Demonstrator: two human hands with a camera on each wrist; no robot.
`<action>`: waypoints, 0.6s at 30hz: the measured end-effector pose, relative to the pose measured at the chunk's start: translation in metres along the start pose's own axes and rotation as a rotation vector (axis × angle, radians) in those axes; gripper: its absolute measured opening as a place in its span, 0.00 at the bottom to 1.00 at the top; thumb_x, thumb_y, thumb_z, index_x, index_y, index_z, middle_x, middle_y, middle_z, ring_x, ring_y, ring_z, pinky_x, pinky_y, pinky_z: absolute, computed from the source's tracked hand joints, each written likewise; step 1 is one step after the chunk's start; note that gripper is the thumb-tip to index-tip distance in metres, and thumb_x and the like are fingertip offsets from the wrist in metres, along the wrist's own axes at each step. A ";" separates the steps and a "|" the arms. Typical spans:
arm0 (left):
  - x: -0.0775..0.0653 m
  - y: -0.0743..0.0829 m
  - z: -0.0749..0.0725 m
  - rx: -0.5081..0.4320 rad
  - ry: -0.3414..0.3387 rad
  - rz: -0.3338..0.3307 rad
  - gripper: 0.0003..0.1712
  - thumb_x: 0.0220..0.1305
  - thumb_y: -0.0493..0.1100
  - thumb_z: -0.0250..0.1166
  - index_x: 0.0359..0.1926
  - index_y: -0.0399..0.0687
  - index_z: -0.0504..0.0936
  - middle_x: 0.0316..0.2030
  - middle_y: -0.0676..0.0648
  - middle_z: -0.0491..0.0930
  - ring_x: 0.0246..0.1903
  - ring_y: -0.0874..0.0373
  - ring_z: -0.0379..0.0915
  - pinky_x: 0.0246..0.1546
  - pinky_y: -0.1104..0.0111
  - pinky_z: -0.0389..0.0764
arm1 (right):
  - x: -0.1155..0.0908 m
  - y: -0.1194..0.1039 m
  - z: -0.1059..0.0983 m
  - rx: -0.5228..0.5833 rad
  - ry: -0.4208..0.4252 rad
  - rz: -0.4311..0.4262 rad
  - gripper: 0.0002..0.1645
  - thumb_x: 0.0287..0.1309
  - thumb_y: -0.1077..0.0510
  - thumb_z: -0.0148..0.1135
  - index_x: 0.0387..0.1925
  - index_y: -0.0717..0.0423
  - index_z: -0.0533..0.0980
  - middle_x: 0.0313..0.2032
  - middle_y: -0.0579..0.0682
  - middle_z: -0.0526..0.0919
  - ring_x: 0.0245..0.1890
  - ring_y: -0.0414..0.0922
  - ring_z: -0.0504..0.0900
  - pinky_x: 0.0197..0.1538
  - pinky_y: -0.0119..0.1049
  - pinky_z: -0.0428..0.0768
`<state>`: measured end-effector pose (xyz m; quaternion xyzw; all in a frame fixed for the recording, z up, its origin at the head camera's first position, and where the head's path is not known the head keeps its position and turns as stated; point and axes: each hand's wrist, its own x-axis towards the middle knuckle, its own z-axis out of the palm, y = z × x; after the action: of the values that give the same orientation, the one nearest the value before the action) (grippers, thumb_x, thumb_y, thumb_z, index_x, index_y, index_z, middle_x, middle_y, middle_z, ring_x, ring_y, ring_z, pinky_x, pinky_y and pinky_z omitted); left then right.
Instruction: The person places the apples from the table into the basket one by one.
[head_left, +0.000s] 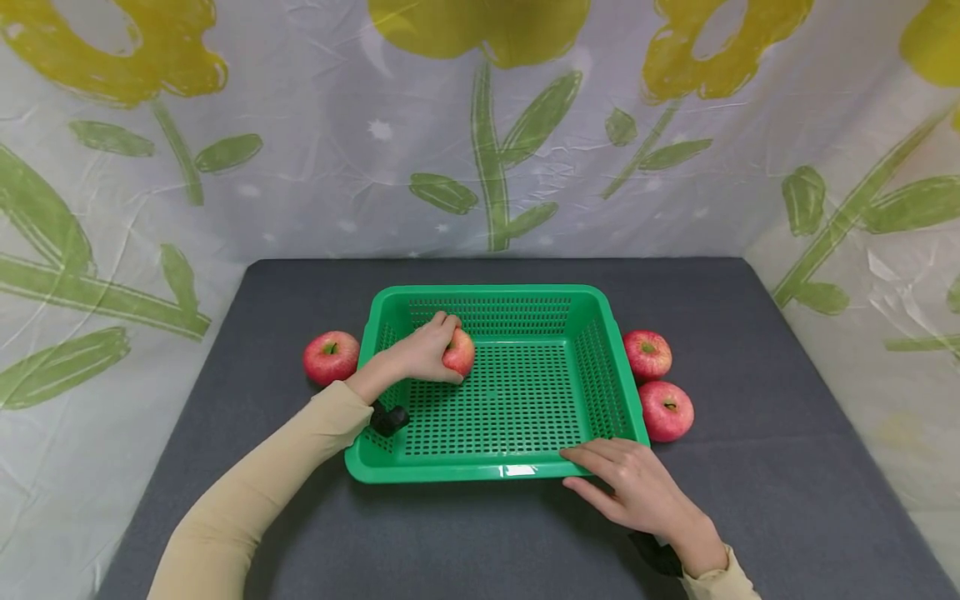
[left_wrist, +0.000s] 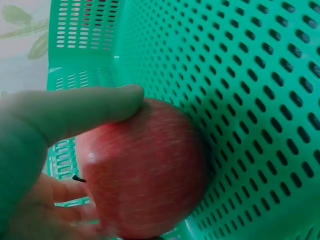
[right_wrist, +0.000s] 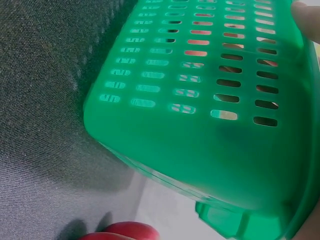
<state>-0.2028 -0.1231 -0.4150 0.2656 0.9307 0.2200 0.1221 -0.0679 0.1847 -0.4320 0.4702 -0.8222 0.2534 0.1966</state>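
Observation:
A green plastic basket (head_left: 480, 468) with slotted walls and floor sits on the dark table. Inside it, toward the back left, my left hand (head_left: 429, 350) holds a red apple (head_left: 460, 353) between thumb and fingers. The left wrist view has this apple (left_wrist: 150, 170) close to the slotted floor, the thumb across its side and the stem toward the palm. My right hand (head_left: 626, 482) grips the basket's front right rim, fingers over the edge and thumb on the outer side. From the right wrist, the basket's outer wall (right_wrist: 175, 135) fills much of the view.
One apple (head_left: 331, 357) stands just left of the basket. Two more, a rear apple (head_left: 647, 354) and a front apple (head_left: 666, 411), lie against its right side. A flower-printed curtain (head_left: 315, 167) surrounds the dark-covered table (head_left: 757, 467).

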 end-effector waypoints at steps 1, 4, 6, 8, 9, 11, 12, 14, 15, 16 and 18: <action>0.000 0.001 0.000 0.007 -0.008 -0.002 0.43 0.42 0.46 0.70 0.55 0.33 0.59 0.48 0.36 0.61 0.39 0.50 0.67 0.35 0.62 0.74 | 0.000 0.000 0.000 0.000 0.000 0.001 0.16 0.49 0.50 0.63 0.39 0.51 0.79 0.34 0.40 0.80 0.32 0.33 0.77 0.35 0.30 0.74; 0.000 0.004 0.001 0.030 -0.017 -0.011 0.43 0.42 0.47 0.71 0.55 0.33 0.59 0.48 0.37 0.61 0.41 0.49 0.67 0.37 0.61 0.73 | 0.000 0.000 0.000 -0.002 0.000 0.003 0.15 0.49 0.50 0.63 0.39 0.51 0.79 0.34 0.40 0.79 0.32 0.33 0.77 0.35 0.30 0.74; 0.000 0.005 0.002 0.037 -0.019 -0.017 0.44 0.41 0.47 0.72 0.55 0.33 0.59 0.48 0.36 0.61 0.42 0.48 0.66 0.39 0.61 0.73 | 0.000 0.000 -0.001 -0.003 -0.001 0.004 0.16 0.49 0.50 0.63 0.39 0.51 0.79 0.34 0.40 0.79 0.32 0.33 0.77 0.35 0.30 0.74; 0.000 0.006 0.002 0.030 -0.016 -0.017 0.44 0.41 0.46 0.72 0.55 0.32 0.60 0.48 0.36 0.61 0.43 0.47 0.66 0.39 0.60 0.73 | 0.000 0.000 -0.001 -0.005 -0.001 0.004 0.16 0.48 0.50 0.63 0.39 0.51 0.79 0.34 0.39 0.79 0.32 0.33 0.77 0.35 0.30 0.74; 0.000 0.007 0.002 0.028 -0.015 -0.017 0.44 0.41 0.45 0.72 0.56 0.31 0.59 0.48 0.35 0.61 0.43 0.46 0.66 0.40 0.60 0.73 | 0.000 0.000 -0.001 -0.006 0.000 0.004 0.16 0.48 0.50 0.64 0.39 0.52 0.79 0.34 0.39 0.79 0.32 0.33 0.77 0.35 0.30 0.74; 0.002 0.001 0.007 0.029 -0.002 0.002 0.47 0.41 0.48 0.72 0.58 0.32 0.58 0.49 0.35 0.60 0.44 0.46 0.65 0.39 0.60 0.73 | 0.000 0.000 0.000 -0.005 -0.001 0.001 0.16 0.47 0.51 0.65 0.39 0.52 0.79 0.34 0.39 0.79 0.32 0.33 0.77 0.35 0.30 0.74; 0.002 0.000 0.008 0.026 -0.008 -0.003 0.49 0.41 0.49 0.72 0.59 0.32 0.57 0.50 0.35 0.59 0.45 0.46 0.65 0.40 0.60 0.73 | 0.000 0.000 -0.001 -0.004 -0.001 0.001 0.16 0.47 0.51 0.65 0.38 0.53 0.79 0.34 0.40 0.80 0.32 0.33 0.77 0.35 0.30 0.75; 0.002 0.000 0.008 0.026 -0.026 -0.021 0.52 0.42 0.52 0.71 0.62 0.34 0.54 0.52 0.34 0.57 0.47 0.45 0.64 0.41 0.59 0.72 | 0.000 -0.001 -0.001 -0.004 0.000 0.000 0.16 0.47 0.51 0.64 0.38 0.54 0.79 0.33 0.40 0.80 0.32 0.33 0.77 0.35 0.30 0.75; 0.001 0.000 0.008 0.024 -0.034 -0.036 0.54 0.42 0.54 0.71 0.63 0.35 0.52 0.54 0.34 0.56 0.49 0.45 0.63 0.42 0.58 0.72 | 0.000 -0.001 0.000 -0.004 0.001 -0.001 0.16 0.47 0.51 0.64 0.38 0.54 0.80 0.33 0.40 0.80 0.32 0.34 0.77 0.34 0.30 0.75; 0.000 0.000 0.007 0.020 -0.037 -0.049 0.55 0.43 0.55 0.70 0.65 0.37 0.50 0.55 0.34 0.55 0.50 0.45 0.62 0.42 0.58 0.72 | 0.001 -0.001 0.000 -0.002 0.000 -0.001 0.16 0.48 0.51 0.64 0.38 0.54 0.79 0.33 0.40 0.80 0.32 0.34 0.77 0.34 0.30 0.75; -0.006 0.007 -0.001 0.002 -0.046 -0.095 0.53 0.48 0.55 0.67 0.66 0.38 0.48 0.58 0.34 0.54 0.52 0.43 0.61 0.43 0.56 0.71 | 0.001 -0.001 0.000 -0.003 -0.001 -0.001 0.16 0.49 0.50 0.63 0.38 0.54 0.79 0.33 0.41 0.80 0.32 0.34 0.77 0.34 0.31 0.75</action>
<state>-0.1947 -0.1214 -0.4095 0.2265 0.9394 0.2067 0.1535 -0.0671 0.1835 -0.4315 0.4704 -0.8225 0.2518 0.1971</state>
